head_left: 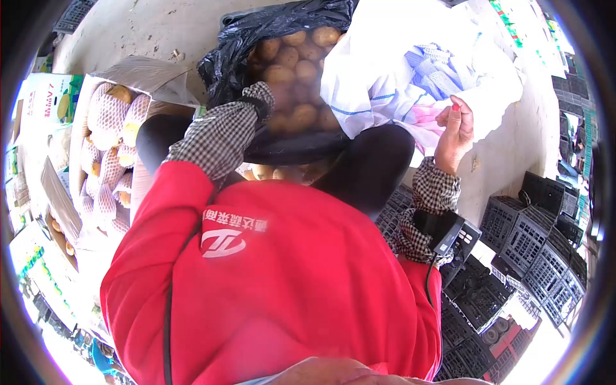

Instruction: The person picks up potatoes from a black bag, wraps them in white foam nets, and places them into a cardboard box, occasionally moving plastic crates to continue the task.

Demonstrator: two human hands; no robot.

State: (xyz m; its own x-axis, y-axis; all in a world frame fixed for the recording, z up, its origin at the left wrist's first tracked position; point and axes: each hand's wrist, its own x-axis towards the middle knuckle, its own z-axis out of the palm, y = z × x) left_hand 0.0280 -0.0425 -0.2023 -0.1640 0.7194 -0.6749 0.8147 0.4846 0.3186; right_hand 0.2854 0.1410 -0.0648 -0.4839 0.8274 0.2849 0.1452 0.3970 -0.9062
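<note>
A black plastic bag [234, 48] lies rolled open in front of my bent knees, full of brown potatoes [287, 58]. My left hand [280, 98] is over these potatoes, past the cuff of a checked sleeve; motion smears its fingers. To the right, my right hand [454, 131] is raised by the edge of a white sheet or sack [366, 77] with blue stripes. Its fingers are curled in beside a pinkish part of that material, and what they grip is hidden. Bluish netted material [436, 70] lies bunched on the white sheet.
An open carton [80, 138] at my left holds produce in white foam nets [106, 119]. More potatoes [263, 171] show below the bag, between my legs. Black plastic crates [526, 234] are stacked on the right. A device [455, 237] is strapped to my right forearm.
</note>
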